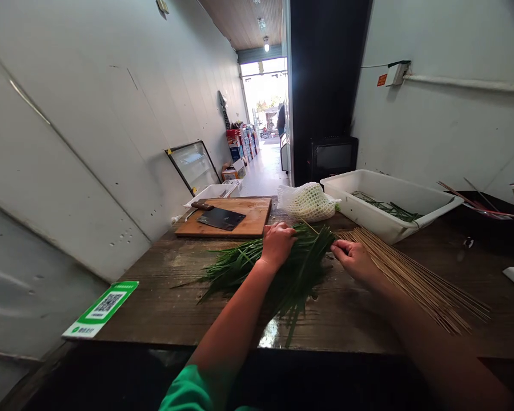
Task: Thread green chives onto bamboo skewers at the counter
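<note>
Fingers of your left hand were curled down over the chives, gripping the heap where it lay in the middle of the tabletop. Those of your right hand were pinched nearly shut at the heap's right edge, just beside the skewers, and I could not tell whether they had a leaf or a thin stick between them. I judged three risks. The stick ends lay close to your right palm, so a hurried reach could have pricked you. The leaves looked limp, and a wet patch shone near the front edge, so loose strands could have slid off. Your right forearm lay over the loosely fanned sticks, so a sweep of it could have scattered them.
</note>
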Tool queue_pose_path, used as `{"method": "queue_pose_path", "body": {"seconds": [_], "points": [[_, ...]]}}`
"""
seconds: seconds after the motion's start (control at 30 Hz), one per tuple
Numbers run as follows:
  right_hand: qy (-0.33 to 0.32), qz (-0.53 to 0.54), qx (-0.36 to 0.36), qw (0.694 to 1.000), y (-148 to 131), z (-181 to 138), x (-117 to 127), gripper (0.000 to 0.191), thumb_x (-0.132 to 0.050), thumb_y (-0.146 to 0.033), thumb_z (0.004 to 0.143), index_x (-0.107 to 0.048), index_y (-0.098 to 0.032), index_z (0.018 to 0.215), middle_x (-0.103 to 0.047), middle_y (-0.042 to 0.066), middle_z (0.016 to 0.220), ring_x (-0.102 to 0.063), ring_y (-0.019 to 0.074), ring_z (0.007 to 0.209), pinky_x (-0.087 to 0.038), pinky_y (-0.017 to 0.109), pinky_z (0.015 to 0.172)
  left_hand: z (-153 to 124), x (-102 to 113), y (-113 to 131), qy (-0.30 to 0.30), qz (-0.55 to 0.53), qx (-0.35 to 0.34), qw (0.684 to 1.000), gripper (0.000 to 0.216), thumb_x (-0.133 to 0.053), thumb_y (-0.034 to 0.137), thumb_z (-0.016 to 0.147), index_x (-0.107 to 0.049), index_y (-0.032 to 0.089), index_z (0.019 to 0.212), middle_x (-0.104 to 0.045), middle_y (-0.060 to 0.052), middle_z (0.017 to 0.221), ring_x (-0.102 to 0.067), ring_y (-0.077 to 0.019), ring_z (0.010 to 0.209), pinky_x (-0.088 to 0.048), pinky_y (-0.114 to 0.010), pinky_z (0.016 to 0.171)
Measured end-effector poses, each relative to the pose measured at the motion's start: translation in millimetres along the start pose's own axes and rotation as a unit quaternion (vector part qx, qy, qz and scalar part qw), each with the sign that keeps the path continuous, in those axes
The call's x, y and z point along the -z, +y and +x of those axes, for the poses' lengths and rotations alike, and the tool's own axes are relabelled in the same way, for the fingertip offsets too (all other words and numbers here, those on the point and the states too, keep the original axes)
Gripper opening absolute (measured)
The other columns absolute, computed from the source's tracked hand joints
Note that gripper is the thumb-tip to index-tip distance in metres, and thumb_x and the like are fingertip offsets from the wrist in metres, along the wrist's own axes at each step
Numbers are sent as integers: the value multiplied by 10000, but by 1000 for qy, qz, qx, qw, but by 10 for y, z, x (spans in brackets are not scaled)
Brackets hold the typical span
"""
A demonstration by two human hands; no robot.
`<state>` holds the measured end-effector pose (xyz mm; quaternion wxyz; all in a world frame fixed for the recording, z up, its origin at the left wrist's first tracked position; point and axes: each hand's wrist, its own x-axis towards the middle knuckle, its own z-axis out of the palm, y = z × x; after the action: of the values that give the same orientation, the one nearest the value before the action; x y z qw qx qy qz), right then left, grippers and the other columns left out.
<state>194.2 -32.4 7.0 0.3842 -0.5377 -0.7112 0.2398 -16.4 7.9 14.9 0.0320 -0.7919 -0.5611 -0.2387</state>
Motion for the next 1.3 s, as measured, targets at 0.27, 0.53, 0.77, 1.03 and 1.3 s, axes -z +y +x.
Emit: {"method": "queue_pose_path", "body": {"seconds": [0.27, 0.53, 0.77, 1.03, 1.3], "points": [[-5, 5, -8, 1000, 34, -5, -27, 314, -439, -408, 787, -602, -164, 675, -525, -3, 570, -427, 122, 533, -327, 241, 517, 8, -25, 24, -4, 11, -9, 1000, 94, -652, 279, 764, -734, 259, 807, -624, -42, 963, -498, -214, 1008, -311, -381, 893], [-9, 25, 10, 1000, 55, -1, -35, 312, -450, -409, 803, -594, -169, 665, -551, -1, 590, -439, 115, 536, -333, 234, 512, 15, -6, 39, 31, -75, 30, 996, 98, -640, 272, 769, -731, 243, 790, -672, -32, 929, -562, -196, 955, -350, -355, 865], [-17, 25, 18, 999, 52, -15, -33, 303, -449, -394, 822, -609, -163, 706, -598, 10, 657, -491, 133, 599, -369, 239, 562, 45, -31, 30, 120, -246, 66, 960, 148, -562, 232, 816, -699, 181, 842, -704, -41, 810, -611, -142, 729, -434, -261, 718], [-24, 39, 37, 998, 54, -21, -37, 292, -446, -376, 839, -638, -165, 778, -620, 17, 694, -539, 156, 675, -408, 247, 636, 87, -18, 8, 143, -428, 128, 883, 208, -609, 277, 783, -680, 154, 935, -671, -6, 675, -596, -105, 611, -454, -208, 601], [-9, 37, 41, 998, 43, -27, -34, 285, -469, -377, 815, -654, -173, 740, -601, 1, 605, -530, 149, 628, -403, 233, 589, 49, 36, 54, 201, -322, 19, 925, 181, -563, 262, 835, -708, 188, 914, -716, -44, 864, -641, -145, 808, -475, -260, 782]]}}
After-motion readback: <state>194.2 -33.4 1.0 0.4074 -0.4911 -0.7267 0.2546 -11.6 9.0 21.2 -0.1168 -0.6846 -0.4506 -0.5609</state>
